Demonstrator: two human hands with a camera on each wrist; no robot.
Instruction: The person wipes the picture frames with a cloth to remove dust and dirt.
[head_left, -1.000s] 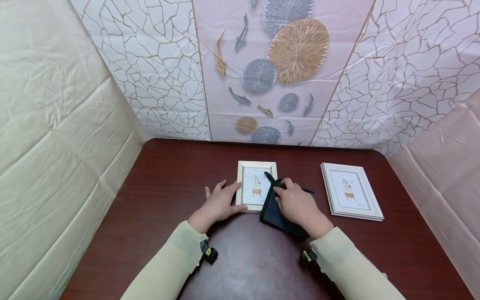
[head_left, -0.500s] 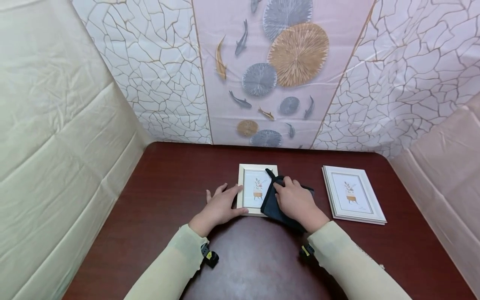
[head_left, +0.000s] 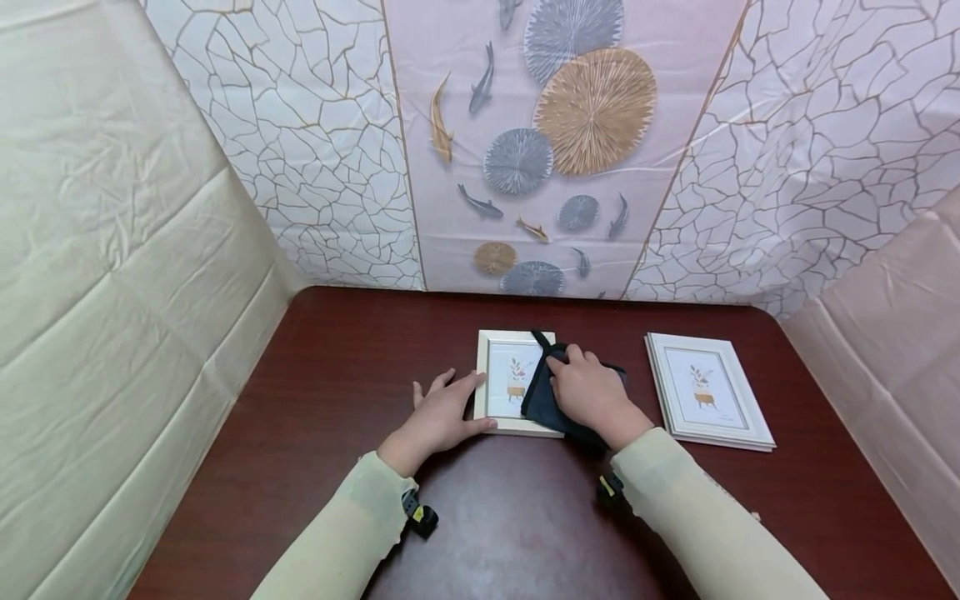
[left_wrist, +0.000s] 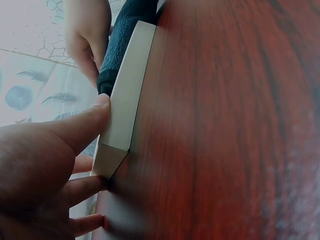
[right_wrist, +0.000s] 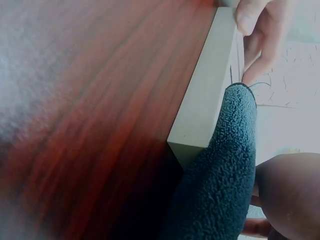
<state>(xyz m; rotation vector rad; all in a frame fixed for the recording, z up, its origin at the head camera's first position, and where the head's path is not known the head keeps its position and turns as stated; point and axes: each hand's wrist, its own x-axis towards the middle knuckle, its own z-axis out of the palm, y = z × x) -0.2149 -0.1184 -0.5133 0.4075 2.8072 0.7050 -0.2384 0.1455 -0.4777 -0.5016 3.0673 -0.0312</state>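
A cream picture frame [head_left: 510, 427] lies face up mid-table in the head view, showing a print of a plant in an orange pot. My left hand [head_left: 437, 414] holds its lower left corner, thumb on the near border and fingers along the left side. My right hand [head_left: 591, 393] presses a dark cloth [head_left: 542, 402] with a black edge and loop onto the frame's right part, fingers bent over it. That part of the print is covered. In the right wrist view the fuzzy cloth [right_wrist: 227, 150] drapes over the frame's corner [right_wrist: 200, 120].
Stacked white picture frames [head_left: 705, 392] with a similar print lie to the right on the dark red wooden table [head_left: 360, 350]. Patterned cloth [head_left: 525, 100] hangs behind, and a pale cloth wall [head_left: 135, 275] stands at the left.
My right hand has moved the cloth away from me along the frame's right side, uncovering the near right corner. My left hand keeps its place on the frame; the head view shifts slightly.
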